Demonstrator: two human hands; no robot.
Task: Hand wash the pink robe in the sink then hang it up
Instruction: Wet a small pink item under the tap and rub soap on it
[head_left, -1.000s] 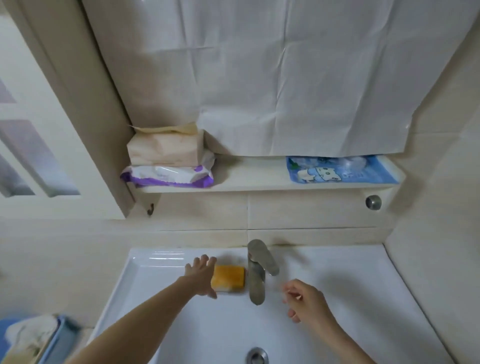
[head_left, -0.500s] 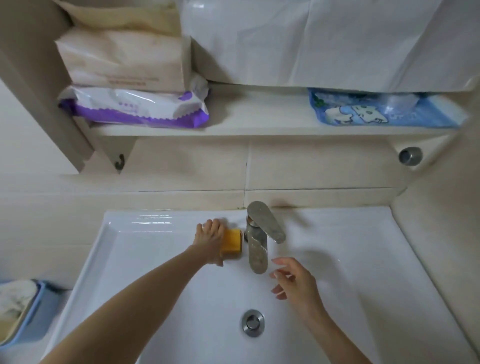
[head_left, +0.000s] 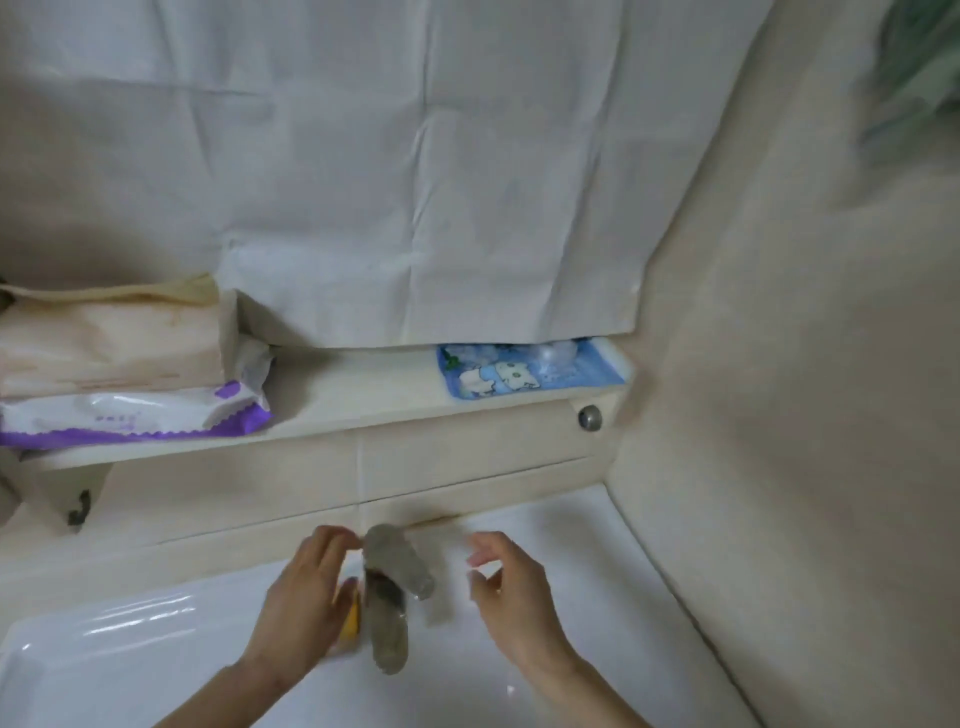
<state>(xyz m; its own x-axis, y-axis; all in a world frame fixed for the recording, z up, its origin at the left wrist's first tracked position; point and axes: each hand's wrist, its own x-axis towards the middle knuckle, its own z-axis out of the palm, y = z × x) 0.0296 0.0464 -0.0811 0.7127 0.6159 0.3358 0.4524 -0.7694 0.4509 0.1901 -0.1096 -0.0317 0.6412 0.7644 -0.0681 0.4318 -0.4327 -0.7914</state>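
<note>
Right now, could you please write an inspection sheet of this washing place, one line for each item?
Surface: white ceramic sink, basin shown bare; drain out of frame.
Job's things: pink robe, nothing seen; yellow soap bar beside grey metal faucet.
Clutter: beige tissue pack on purple-white wipes pack; blue cartoon tray on shelf.
Grippers: left hand over the soap, grip unclear; right hand open, empty.
Cables: nothing seen.
Surroundings: creased white sheet on beige tiled wall.

Your left hand (head_left: 301, 603) covers most of the yellow soap (head_left: 352, 618). The tap (head_left: 387, 597) is motion-blurred, and the sink (head_left: 130, 654) runs off the bottom edge. The green thing (head_left: 919, 67) top right is too blurred to identify.
</note>
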